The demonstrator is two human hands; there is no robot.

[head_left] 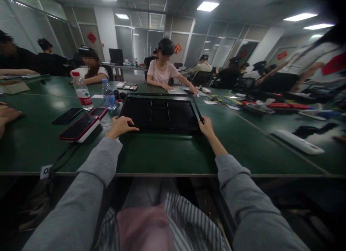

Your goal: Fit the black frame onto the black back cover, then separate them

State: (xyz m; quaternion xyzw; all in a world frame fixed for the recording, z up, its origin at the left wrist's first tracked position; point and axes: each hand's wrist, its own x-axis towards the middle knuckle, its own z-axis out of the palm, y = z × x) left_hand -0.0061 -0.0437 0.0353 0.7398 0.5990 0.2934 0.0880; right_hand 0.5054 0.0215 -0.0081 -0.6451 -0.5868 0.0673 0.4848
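Ceiling-lit room, with co-workers (162, 71) seated beyond a green desk (164, 153). Back from the desk's near edge is a black tray (180, 116). The right hand (207, 128) grips its right side; the left hand (119, 127) curves at its near left corner, thumb and fingers parted, any grip unclear. Leftward stands a red-capped bottle (83, 94).

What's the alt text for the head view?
Right hand grips a wide black rectangular tray-like object at a green table; left hand is at its near left corner. Two clear plastic bottles stand to its left; a person in a pink shirt is opposite.
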